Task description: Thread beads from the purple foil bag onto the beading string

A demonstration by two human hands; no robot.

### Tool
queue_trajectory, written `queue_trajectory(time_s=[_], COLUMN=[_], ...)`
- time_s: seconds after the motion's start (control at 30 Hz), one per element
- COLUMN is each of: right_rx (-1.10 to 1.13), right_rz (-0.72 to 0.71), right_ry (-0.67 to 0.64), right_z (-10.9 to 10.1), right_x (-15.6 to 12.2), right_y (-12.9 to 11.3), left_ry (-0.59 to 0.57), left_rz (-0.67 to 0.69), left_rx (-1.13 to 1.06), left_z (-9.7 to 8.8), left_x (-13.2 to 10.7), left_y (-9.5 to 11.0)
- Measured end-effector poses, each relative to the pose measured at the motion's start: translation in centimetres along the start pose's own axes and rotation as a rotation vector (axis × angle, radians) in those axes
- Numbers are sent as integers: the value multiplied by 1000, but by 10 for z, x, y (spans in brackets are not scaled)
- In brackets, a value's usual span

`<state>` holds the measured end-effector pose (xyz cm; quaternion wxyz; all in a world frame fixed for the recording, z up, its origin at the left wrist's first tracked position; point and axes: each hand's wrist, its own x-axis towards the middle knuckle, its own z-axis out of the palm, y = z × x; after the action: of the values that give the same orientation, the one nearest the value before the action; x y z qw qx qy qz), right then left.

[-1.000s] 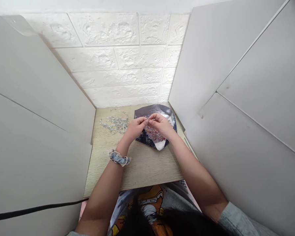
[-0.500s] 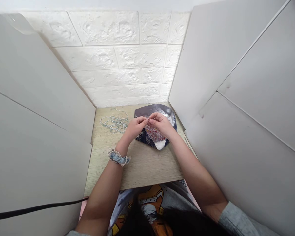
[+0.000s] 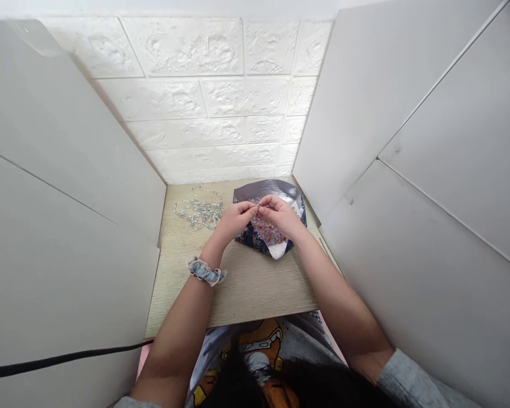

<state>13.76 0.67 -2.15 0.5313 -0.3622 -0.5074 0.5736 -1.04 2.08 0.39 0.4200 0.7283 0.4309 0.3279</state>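
My left hand (image 3: 237,219) and my right hand (image 3: 279,214) meet fingertip to fingertip, both closed in a pinch. Whatever lies between the fingertips is too small to make out. Under them stands an open bag (image 3: 255,191) with a silvery lining and a dark blue patterned outside. Many small pink and red beads (image 3: 267,231) fill its bottom, partly covered by my hands. Left of my left hand, a tangled string of pale green and white beads (image 3: 202,214) rests on the wooden tabletop (image 3: 255,289).
White panels (image 3: 80,187) close in the left side, and more panels (image 3: 408,226) the right. A white brick-patterned wall (image 3: 182,51) rises behind. One black cable (image 3: 68,359) runs in at lower left. My left wrist wears a blue scrunchie (image 3: 206,272).
Both hands keep nearly the same pinch above the bag, with only tiny finger movement. The whole view has shifted very slightly.
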Motion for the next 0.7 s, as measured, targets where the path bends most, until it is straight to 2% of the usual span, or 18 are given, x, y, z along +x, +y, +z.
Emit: queue_trajectory(time_s=[0.2,0.43,0.6,0.7], right_rx=[-15,-117,-88,-209], right_rz=[34,8,59,2], right_ry=[-8,3,47,70], right_z=[0,1,2,1], right_x=[0,-1,-1,0], right_y=[0,-5,-8,-9], left_ry=[18,-41,-42,-57], left_rz=[-62,-252,-276,-283], left_rx=[-53,-321,-405,-415], left_z=[1,1,1,2], left_x=[-1,-2,-2,-2], left_y=[0,6,6,5])
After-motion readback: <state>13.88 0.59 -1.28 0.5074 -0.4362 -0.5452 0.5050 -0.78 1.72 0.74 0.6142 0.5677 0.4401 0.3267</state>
